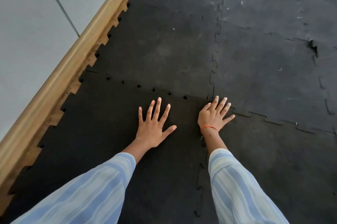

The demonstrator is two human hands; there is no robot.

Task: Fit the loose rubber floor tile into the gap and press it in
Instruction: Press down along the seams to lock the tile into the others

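Observation:
A darker black rubber tile point(102, 132) with jigsaw edges lies in the floor, between the wooden strip on the left and the greyer tiles ahead and to the right. Along its far seam point(138, 86) small holes show where the teeth do not sit fully closed. My left hand point(153, 125) lies flat on this tile with fingers spread, near its far right corner. My right hand point(213, 114), with an orange band at the wrist, lies flat over the corner where the tile's right seam meets the neighbouring tiles. Neither hand holds anything.
A wooden skirting strip point(73, 56) runs diagonally along the left, with a pale grey wall point(27, 23) behind it. Worn grey rubber tiles point(264, 68) cover the floor ahead and right; one joint point(312, 47) at the far right is torn and lifted.

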